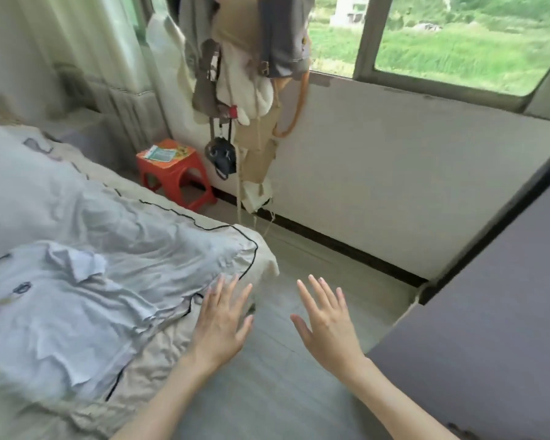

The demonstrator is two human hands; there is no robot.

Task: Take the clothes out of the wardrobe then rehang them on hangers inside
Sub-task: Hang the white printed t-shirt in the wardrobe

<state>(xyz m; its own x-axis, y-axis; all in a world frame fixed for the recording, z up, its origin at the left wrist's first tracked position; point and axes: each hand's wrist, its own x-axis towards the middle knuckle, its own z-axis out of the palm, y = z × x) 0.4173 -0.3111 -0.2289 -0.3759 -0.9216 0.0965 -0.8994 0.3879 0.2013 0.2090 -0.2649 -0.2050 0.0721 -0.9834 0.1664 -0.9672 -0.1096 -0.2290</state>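
A pale blue shirt (pixel 77 300) lies crumpled on the bed (pixel 159 354). The left hand (pixel 219 325) and right hand (pixel 327 328) hover with fingers spread, each grip empty. Next, I judge, smooth the shirt flat first; the grey wardrobe door (pixel 489 312) stands right.

We see a red stool (pixel 175 174) by the wall under the window (pixel 458 42), a paper (pixel 159 153) lying on its seat. A bed (pixel 77 217) fills the left, its quilt (pixel 134 249) rumpled. Curtains (pixel 86 42) hang behind it. Grey floor (pixel 299 312) runs between bed and wall.
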